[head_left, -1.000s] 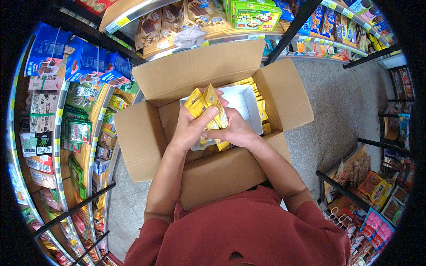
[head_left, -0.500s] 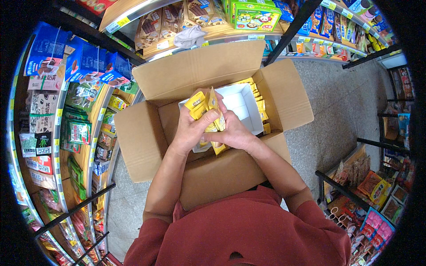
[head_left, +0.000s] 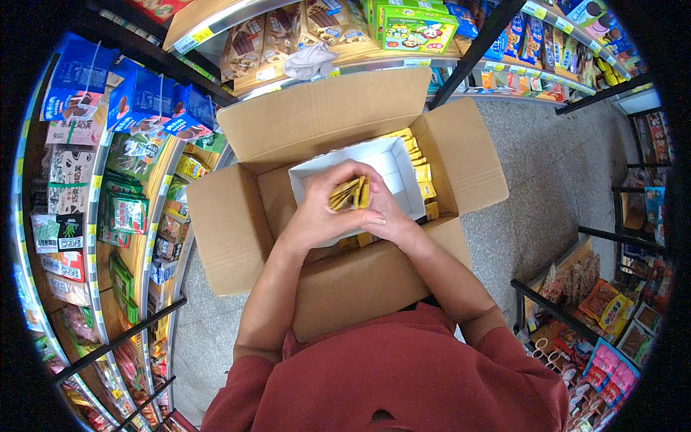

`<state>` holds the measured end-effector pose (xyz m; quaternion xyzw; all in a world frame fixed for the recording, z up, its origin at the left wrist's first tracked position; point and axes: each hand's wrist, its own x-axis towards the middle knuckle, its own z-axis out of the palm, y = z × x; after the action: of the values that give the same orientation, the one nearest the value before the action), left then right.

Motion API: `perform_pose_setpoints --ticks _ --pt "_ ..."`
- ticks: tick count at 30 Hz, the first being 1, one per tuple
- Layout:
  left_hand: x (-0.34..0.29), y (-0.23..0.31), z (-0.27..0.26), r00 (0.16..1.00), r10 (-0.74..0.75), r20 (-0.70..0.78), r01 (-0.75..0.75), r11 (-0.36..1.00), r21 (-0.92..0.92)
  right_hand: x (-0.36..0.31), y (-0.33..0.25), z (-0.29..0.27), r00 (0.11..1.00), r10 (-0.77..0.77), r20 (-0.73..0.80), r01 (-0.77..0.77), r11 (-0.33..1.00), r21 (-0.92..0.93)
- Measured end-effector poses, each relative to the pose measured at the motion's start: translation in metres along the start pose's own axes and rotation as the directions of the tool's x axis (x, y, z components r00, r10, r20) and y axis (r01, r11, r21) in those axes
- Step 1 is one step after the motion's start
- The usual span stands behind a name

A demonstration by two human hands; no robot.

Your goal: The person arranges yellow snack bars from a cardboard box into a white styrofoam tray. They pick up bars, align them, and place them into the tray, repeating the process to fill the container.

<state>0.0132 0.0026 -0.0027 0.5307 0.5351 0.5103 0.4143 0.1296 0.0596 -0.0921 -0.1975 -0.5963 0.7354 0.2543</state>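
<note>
Left hand [head_left: 322, 207] and right hand [head_left: 389, 214] curl closed around yellow packets [head_left: 350, 195] over the white box [head_left: 409, 171]; yellow sachets [head_left: 425, 173] sit at their two o'clock inside the carton [head_left: 331, 111]

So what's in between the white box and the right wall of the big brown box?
A row of yellow packets. It shows in the head view, running between the white box and the brown box's right wall.

the wooden shelf [head_left: 360, 55] ahead bears brown packs [head_left: 248, 43], a crumpled grey cloth [head_left: 309, 61] by its edge and a green box [head_left: 416, 30]. shelves [head_left: 160, 174] at the person's left hold blue boxes [head_left: 144, 101] and bagged snacks [head_left: 129, 216]. inside the open cardboard box [head_left: 324, 108] sit a white tray [head_left: 385, 162] and yellow packets [head_left: 423, 189].
</note>
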Motion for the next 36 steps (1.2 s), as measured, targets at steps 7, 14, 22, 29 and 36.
perform_pose_setpoints --ticks 7,14,22,29,36 --pt "0.002 -0.009 0.002 0.999 -0.048 -0.003 0.048 0.999 -0.02 0.005 0.012 -0.005 0.999 0.006 0.053 -0.014 0.989 0.149" --pt "0.001 -0.013 0.003 0.999 -0.03 -0.016 0.029 0.999 -0.028 0.006 0.009 -0.009 0.998 0.034 0.057 -0.032 0.999 -0.037" --pt "-0.001 -0.019 0.004 0.998 -0.042 -0.049 0.042 0.999 0.0 0.004 -0.016 -0.002 0.993 0.072 0.091 -0.082 0.991 0.109" --pt "-0.003 -0.016 0.01 0.994 -0.007 -0.107 0.013 0.999 0.049 0.003 -0.015 0.0 0.992 0.097 0.086 -0.1 0.995 0.025" --pt "-0.001 -0.02 0.015 0.983 -0.106 -0.149 0.109 0.994 0.013 0.003 -0.012 -0.006 0.991 0.094 0.1 -0.098 0.994 0.042"
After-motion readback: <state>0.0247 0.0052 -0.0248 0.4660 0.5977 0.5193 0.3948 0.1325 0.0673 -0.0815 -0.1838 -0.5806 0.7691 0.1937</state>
